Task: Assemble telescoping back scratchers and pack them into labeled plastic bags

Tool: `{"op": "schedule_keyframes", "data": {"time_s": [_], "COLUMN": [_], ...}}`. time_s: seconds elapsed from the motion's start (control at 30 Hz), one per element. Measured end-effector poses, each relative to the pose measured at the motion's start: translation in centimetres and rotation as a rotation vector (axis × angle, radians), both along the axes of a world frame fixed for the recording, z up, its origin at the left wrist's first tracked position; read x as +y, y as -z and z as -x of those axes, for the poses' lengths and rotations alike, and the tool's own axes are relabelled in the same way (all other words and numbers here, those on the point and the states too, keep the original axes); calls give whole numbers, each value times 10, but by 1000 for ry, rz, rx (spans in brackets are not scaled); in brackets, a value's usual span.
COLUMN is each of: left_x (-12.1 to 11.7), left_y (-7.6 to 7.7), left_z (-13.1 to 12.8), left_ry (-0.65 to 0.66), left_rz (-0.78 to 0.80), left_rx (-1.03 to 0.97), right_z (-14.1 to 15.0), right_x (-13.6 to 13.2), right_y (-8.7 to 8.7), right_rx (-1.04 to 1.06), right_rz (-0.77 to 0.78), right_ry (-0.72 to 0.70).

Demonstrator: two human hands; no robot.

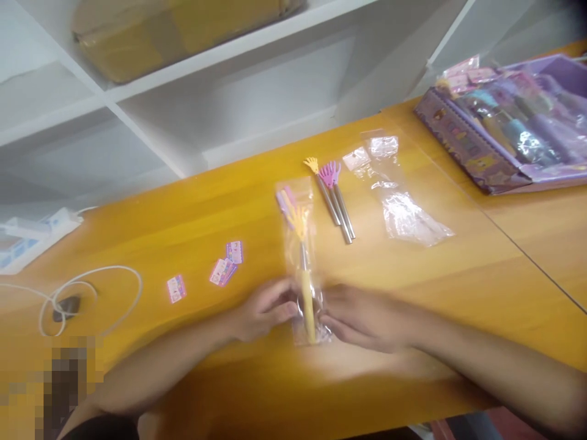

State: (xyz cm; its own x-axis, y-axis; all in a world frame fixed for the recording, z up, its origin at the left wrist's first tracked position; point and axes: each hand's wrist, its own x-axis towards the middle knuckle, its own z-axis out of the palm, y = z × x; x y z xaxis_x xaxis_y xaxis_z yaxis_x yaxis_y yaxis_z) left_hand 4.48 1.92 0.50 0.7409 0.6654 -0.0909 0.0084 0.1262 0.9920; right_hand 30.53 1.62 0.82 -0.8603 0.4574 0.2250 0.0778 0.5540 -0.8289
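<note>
A clear plastic bag (300, 244) lies on the orange table (458, 293), with small hand-shaped back scratchers inside, a yellow one (303, 269) most visible. My left hand (263, 308) pinches the bag's near end from the left. My right hand (360, 315) grips the same end from the right. Both hands have fingers closed on the plastic. Three loose scratchers (334, 197), yellow, pink and purple headed with metal shafts, lie just beyond the bag.
Empty clear bags (398, 201) lie right of the scratchers. A purple toy box (513, 122) sits at the far right. Small pink cards (224, 266) lie left, beside a white cable (92, 287) and power strip (32, 235). White shelving with a brown parcel (174, 30) stands behind.
</note>
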Motion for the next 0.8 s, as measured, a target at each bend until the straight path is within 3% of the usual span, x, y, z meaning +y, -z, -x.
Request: {"op": "schedule_keyframes", "data": {"time_s": [0.1,0.17,0.23,0.3,0.37,0.47,0.57,0.7,0.8], "left_x": [4,7,10,9,8,8,12,16,16], "left_y": [9,13,12,9,7,7,12,20,24], "left_z": [-3,-5,-6,-5,-2,3,7,9,9], "left_ry": [-238,-328,-339,-284,-169,136,416,471,457], "left_rz": [145,196,227,238,254,314,340,332,308], "left_rx": [-46,-51,-68,-81,-98,-84,-46,-49,-49], "right_z": [3,5,6,11,24,59,109,169,190], "right_x": [3,9,19,32,45,63,79,93,97], "right_y": [11,18,24,29,33,33,28,23,26], "right_rx": [29,66,87,91,34,-159,-264,-253,-251], "right_rz": [-234,-146,-21,-6,-104,-359,-520,-527,-480], "right_ry": [-5,82,273,447,510,459,293,235,191]}}
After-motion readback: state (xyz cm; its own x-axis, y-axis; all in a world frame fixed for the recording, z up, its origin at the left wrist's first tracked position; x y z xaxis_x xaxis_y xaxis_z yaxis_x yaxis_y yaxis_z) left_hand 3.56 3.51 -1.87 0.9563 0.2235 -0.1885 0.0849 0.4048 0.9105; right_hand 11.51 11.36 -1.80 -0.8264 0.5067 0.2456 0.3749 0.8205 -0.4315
